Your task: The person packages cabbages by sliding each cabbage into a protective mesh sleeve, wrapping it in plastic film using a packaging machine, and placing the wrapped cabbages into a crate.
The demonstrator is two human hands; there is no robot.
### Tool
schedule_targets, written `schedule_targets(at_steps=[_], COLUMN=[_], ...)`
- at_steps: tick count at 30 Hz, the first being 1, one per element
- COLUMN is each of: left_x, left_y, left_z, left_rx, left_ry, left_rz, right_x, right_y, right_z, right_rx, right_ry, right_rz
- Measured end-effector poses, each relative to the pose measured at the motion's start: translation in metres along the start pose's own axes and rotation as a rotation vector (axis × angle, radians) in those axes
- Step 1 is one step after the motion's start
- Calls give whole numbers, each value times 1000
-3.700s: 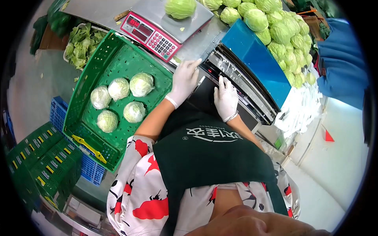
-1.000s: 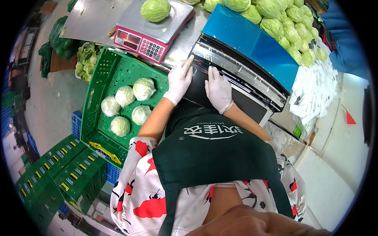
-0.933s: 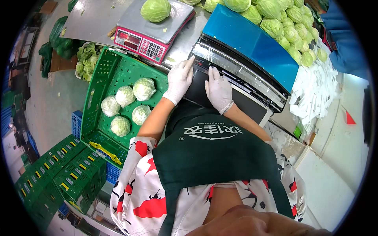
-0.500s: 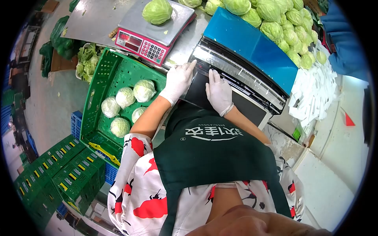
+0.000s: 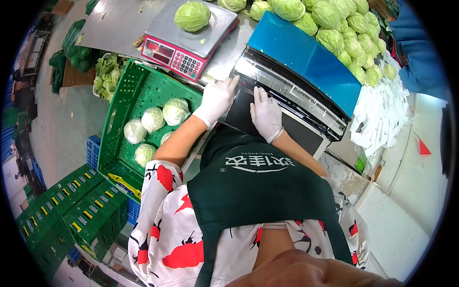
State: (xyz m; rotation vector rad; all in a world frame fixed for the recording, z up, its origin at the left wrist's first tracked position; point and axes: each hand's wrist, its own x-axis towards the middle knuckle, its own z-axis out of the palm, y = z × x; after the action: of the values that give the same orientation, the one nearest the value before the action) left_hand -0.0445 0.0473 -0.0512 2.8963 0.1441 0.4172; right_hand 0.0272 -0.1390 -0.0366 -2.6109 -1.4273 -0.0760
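Both hands wear white gloves and touch the front of a film-wrapping machine [image 5: 287, 88]. My left hand [image 5: 217, 101] rests near the machine's left front corner, fingers stretched out and holding nothing that shows. Palm down, my right hand [image 5: 266, 115] lies flat to the right of it, its fingertips at the black front strip. Under the hands is a dark flat plate [image 5: 303, 131]. Behind the strip runs a clear film roll [image 5: 275, 76], below a blue sloping cover [image 5: 306, 60]. One bare cabbage [image 5: 192, 16] sits on the red-framed scale [image 5: 184, 60].
A green crate [image 5: 112, 115] at the left holds several wrapped cabbages [image 5: 153, 119]. Loose cabbages [image 5: 330, 28] are piled behind the cover. White strips [image 5: 380, 115] hang at the right, near a person in blue [image 5: 423, 62]. Stacked green crates [image 5: 71, 210] stand lower left.
Both hands stay at nearly the same places on the machine. My left forearm has shifted slightly left, covering more of one wrapped cabbage in the crate.
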Motion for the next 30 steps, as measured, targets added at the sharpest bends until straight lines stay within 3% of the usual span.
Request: schedule_targets(at_steps=[5, 17, 25, 30], left_x=[-3, -24, -19, -15], left_y=[0, 10, 30, 26], left_z=[3, 14, 24, 14], left_rx=[-115, -490, -555, -362], left_ry=[91, 253, 178, 152], left_rz=[-33, -386, -440, -325], right_x=[0, 0, -1, 0], right_y=[0, 0, 1, 0], right_z=[-2, 0, 1, 1], right_rx=[34, -11, -7, -5], right_ry=[-34, -20, 8, 34], right_rz=[25, 7, -1, -7])
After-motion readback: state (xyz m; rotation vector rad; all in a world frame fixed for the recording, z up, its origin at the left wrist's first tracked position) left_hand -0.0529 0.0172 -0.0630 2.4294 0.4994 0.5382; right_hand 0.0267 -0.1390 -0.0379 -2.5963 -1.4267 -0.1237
